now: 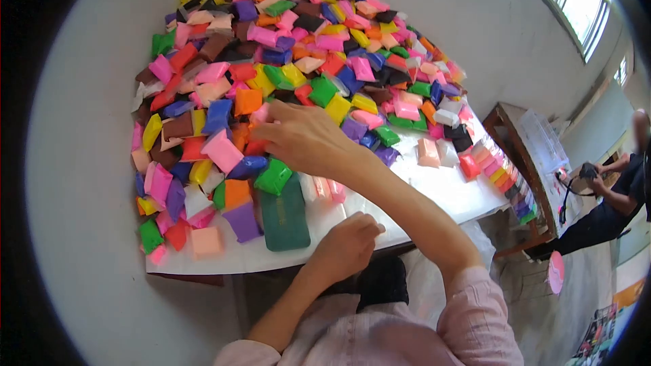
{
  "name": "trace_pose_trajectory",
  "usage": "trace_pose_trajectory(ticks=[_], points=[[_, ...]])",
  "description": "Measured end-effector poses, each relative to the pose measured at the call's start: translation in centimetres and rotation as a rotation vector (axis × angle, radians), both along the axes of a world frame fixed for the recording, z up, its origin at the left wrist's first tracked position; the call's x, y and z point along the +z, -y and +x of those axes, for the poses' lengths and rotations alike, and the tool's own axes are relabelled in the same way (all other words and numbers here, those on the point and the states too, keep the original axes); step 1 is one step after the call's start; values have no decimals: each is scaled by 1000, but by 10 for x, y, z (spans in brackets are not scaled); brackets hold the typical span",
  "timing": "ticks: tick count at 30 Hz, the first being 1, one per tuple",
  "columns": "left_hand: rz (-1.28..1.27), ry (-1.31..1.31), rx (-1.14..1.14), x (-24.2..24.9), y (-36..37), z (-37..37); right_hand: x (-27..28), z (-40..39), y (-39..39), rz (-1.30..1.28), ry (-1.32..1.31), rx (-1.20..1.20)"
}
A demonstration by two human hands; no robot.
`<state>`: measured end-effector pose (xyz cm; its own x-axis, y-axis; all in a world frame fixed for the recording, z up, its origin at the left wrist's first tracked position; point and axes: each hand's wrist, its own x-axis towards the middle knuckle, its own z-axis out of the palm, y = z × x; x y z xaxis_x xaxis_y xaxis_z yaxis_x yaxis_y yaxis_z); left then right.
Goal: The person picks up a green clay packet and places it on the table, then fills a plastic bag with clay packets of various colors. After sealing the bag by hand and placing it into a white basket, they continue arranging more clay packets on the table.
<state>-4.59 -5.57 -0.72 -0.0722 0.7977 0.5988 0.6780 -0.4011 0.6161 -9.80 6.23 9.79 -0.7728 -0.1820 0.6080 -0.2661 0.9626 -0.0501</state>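
Over the pile of small coloured packets (298, 41), my right hand (298, 137) reaches in with bent fingers. Its fingertips close on a light pink packet (260, 115), partly hidden by the fingers. Red and orange packets lie just below that hand, and an orange packet (248, 102) is beside it. My left hand (347, 247) is curled closed near the table's front edge, and nothing shows sticking out of it. A dark green flat case (285, 220) lies on the white tabletop (325, 225) to its left. A green packet (274, 176) overlaps the case's top.
Pale pink packets (322, 188) lie right of the case. Stacked rows of coloured packets (505, 179) stand at the table's right end. A wooden table (519, 163) with a clear plastic box (542, 139) is beyond. Another person (614, 190) holds a dark object (588, 171) at right.
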Motion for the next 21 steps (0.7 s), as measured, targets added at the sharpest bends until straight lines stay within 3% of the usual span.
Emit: trace_pose_trajectory(ticks=[5,8,11,14,16,18,21], points=[[-80,118,-17,3,1,-2,-16,-47,-3,201,14,58],[-97,141,-4,4,1,-1,-19,-46,-6,176,35,60],[-91,166,-13,3,0,-2,-6,-13,-13,-77,-47,80],[-78,158,-15,3,-1,-3,-10,36,-33,-345,14,-105],[-54,154,-19,2,-3,-3,-31,69,-61,-291,79,-310],[-69,150,-15,6,-2,-2,-59,94,-98,-403,-8,-384],[-85,167,-7,7,-4,-1,-62,126,-131,-437,-4,-730]])
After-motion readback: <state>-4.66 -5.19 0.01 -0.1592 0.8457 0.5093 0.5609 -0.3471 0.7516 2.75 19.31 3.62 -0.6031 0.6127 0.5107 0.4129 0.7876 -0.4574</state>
